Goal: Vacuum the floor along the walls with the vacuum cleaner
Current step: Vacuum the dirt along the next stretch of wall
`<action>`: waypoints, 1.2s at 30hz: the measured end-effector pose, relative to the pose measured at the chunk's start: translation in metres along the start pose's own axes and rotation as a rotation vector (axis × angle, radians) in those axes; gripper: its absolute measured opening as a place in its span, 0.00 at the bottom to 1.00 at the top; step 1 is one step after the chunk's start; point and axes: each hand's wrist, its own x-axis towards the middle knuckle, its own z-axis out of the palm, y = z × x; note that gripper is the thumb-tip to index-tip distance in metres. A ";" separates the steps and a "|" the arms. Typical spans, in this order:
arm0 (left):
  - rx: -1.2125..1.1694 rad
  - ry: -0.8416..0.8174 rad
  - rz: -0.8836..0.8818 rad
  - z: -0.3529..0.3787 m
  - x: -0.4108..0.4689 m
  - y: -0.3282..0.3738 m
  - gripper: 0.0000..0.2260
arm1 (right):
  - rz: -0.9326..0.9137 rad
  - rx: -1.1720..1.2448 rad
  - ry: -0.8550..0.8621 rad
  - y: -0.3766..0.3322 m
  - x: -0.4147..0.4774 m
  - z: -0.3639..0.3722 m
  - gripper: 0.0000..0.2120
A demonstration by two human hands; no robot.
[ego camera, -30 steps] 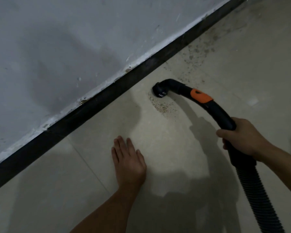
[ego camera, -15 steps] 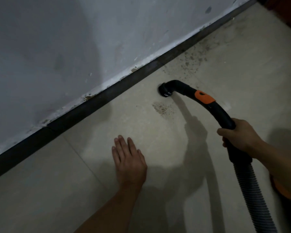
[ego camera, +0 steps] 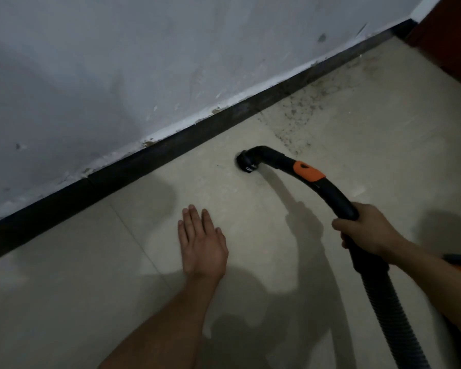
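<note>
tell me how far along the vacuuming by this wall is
Done: the floor by the left hand looks free of debris. In hand: the right hand grips the vacuum handle, nozzle down near the baseboard. Left: the speckled dirt further along the wall.

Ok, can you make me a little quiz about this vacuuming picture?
1. True or false: the left hand lies flat on the floor.
2. What does the right hand grip? A) a broom B) the vacuum pipe C) a rag
3. Fill in: the band on the pipe is coloured ____.
Key: 1 true; 2 B; 3 orange.
</note>
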 end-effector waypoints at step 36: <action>0.183 -0.326 0.044 -0.043 -0.053 -0.005 0.26 | -0.354 -0.281 -0.001 0.006 0.017 0.047 0.15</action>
